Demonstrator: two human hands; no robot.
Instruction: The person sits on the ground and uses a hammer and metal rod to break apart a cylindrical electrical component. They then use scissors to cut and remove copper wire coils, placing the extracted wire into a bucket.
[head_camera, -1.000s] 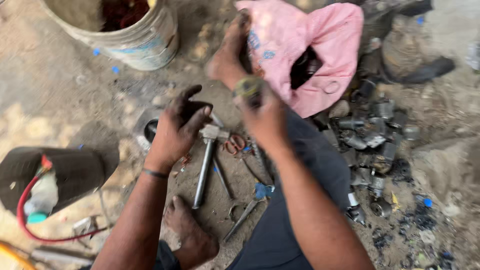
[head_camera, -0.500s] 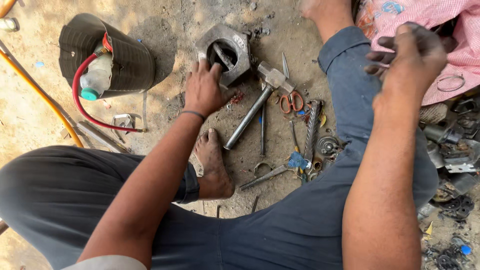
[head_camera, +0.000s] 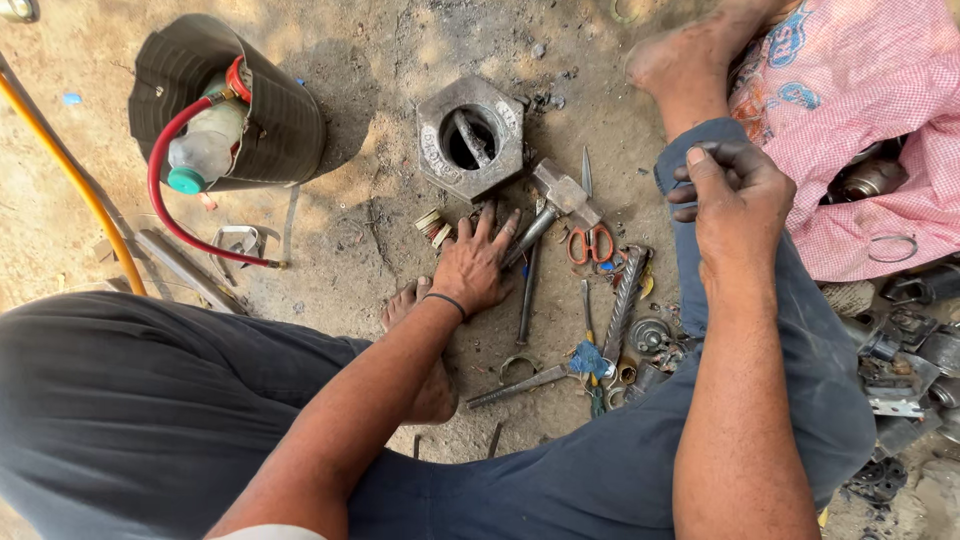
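Left hand is lying flat, fingers spread, on the dirt floor, gripping nothing; fingertips are touching the hammer handle, just below the hexagonal metal block. Right hand is resting curled on the raised knee, fingers clenching loosely; cannot tell if anything is inside. Orange-handled scissors are lying right of the hammer, with a ribbed metal rod beside them. Black bucket with a plastic bottle is sitting upper left.
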